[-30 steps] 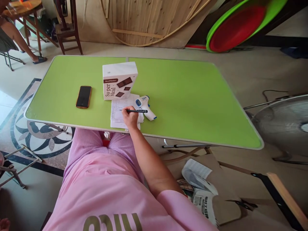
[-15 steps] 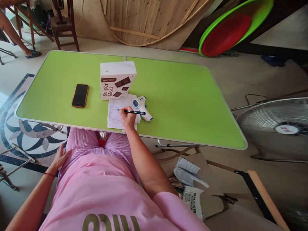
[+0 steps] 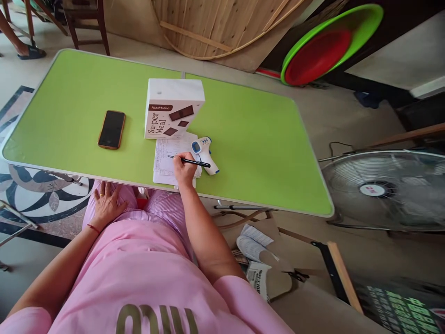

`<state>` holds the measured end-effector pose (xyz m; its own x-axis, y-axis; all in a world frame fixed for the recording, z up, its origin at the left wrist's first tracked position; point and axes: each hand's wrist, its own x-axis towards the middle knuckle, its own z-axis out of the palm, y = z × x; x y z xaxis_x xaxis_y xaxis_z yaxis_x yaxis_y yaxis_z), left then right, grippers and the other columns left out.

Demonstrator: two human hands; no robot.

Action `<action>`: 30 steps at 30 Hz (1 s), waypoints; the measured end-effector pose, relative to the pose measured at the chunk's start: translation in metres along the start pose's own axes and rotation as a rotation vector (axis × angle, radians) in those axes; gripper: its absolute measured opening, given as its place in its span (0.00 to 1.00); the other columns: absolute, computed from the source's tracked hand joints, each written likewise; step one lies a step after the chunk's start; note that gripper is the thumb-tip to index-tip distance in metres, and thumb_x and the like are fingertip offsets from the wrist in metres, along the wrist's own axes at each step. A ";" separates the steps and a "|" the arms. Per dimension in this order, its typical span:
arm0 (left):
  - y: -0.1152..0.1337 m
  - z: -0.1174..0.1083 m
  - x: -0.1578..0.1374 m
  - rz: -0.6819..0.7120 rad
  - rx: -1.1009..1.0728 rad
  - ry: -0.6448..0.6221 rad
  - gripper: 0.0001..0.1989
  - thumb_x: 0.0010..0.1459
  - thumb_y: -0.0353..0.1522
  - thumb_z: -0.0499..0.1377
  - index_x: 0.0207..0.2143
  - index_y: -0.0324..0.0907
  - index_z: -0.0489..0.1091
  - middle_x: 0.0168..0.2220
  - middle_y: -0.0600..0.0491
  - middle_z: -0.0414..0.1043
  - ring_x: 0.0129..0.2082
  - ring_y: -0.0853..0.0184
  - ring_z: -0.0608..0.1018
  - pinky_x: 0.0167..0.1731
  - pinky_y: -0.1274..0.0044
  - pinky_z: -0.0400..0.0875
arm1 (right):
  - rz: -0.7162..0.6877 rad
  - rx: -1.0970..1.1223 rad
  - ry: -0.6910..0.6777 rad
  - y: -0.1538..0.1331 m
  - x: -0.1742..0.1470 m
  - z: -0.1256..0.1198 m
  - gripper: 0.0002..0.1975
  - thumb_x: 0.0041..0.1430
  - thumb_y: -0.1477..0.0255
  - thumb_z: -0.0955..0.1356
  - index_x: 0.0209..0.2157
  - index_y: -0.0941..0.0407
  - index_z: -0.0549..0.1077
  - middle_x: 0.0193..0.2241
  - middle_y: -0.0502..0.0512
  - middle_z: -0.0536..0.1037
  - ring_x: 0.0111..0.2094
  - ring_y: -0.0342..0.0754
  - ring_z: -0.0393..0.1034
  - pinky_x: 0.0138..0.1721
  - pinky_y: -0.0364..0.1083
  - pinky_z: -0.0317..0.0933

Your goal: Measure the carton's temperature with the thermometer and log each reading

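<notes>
My right hand [image 3: 185,170] is closed around a black pen [image 3: 195,162], its tip over the written-on white papers [image 3: 163,160] at the table's near edge. A white and blue infrared thermometer [image 3: 206,153] lies just right of the hand, partly on the papers. Behind the papers stands a white box [image 3: 174,109] printed "Su-per Meal". My left hand [image 3: 108,204] rests flat on my thigh, fingers spread and holding nothing. To the left on the green table [image 3: 257,148] lies a phone [image 3: 111,129] in an orange-brown case, its screen dark.
A large metal fan [image 3: 375,190] stands right of the table. Green and red basins [image 3: 316,55] lean at the back beside a round wooden board [image 3: 222,28]. A wooden chair [image 3: 85,25] and another person's foot [image 3: 29,51] are at the far left.
My left hand has moved from beside my thigh to lie on top of it. My right hand stays on the papers with the pen. The whole view has shifted and tilted slightly.
</notes>
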<state>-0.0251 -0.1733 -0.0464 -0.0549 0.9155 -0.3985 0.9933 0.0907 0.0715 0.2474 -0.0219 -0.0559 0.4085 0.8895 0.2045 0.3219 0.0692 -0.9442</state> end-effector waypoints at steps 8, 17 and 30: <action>-0.002 0.009 0.005 0.025 -0.022 0.047 0.41 0.73 0.47 0.66 0.83 0.44 0.66 0.86 0.30 0.53 0.87 0.32 0.55 0.80 0.39 0.55 | -0.047 -0.042 -0.044 0.003 0.000 0.001 0.08 0.59 0.66 0.69 0.28 0.47 0.65 0.23 0.46 0.75 0.29 0.49 0.72 0.37 0.48 0.70; -0.004 0.008 0.004 0.036 -0.055 0.047 0.40 0.73 0.47 0.65 0.82 0.44 0.68 0.86 0.29 0.54 0.87 0.30 0.55 0.79 0.38 0.54 | -0.044 -0.112 -0.073 0.005 0.001 0.001 0.10 0.61 0.65 0.69 0.29 0.46 0.64 0.23 0.46 0.73 0.31 0.51 0.72 0.39 0.48 0.70; 0.001 -0.001 0.002 0.017 -0.029 0.011 0.41 0.74 0.46 0.66 0.83 0.41 0.66 0.87 0.28 0.51 0.88 0.31 0.54 0.81 0.39 0.54 | -0.035 -0.107 -0.073 -0.002 0.000 0.000 0.11 0.61 0.70 0.70 0.28 0.47 0.65 0.24 0.46 0.75 0.30 0.50 0.72 0.38 0.48 0.69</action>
<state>-0.0246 -0.1714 -0.0463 -0.0389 0.9213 -0.3869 0.9907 0.0860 0.1052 0.2466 -0.0224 -0.0542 0.3337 0.9181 0.2138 0.4256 0.0556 -0.9032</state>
